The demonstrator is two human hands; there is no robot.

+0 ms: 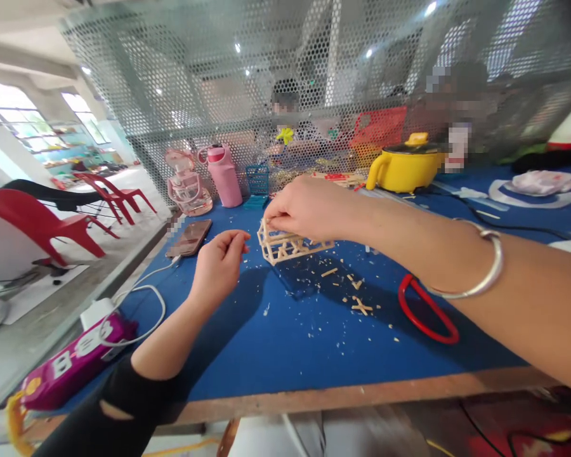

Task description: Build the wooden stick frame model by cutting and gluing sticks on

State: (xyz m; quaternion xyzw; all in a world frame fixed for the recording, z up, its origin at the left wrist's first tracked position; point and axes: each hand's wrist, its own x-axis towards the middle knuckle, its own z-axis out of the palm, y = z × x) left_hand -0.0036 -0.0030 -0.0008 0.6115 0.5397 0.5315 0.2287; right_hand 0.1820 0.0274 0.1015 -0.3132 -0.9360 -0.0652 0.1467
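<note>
A small openwork frame of thin wooden sticks [290, 251] sits over the blue tabletop, to the right of my left hand. My right hand [297, 206] reaches across it from the right, fingers closed at its upper left end and hiding part of its top. My left hand [221, 260] is just left of the frame and apart from it, with thumb and fingers pinched together. Whatever those fingers hold, if anything, is too small to make out. Loose bits of stick [361, 306] and pale crumbs are scattered below the frame.
Behind stand a pink bottle [226, 178], a clear bottle [188, 190] and a yellow pot [406, 170], before a perforated metal screen [171, 82]. A phone [190, 238] and a purple power strip [76, 355] lie left. A red-handled tool [428, 311] rests beneath my right forearm.
</note>
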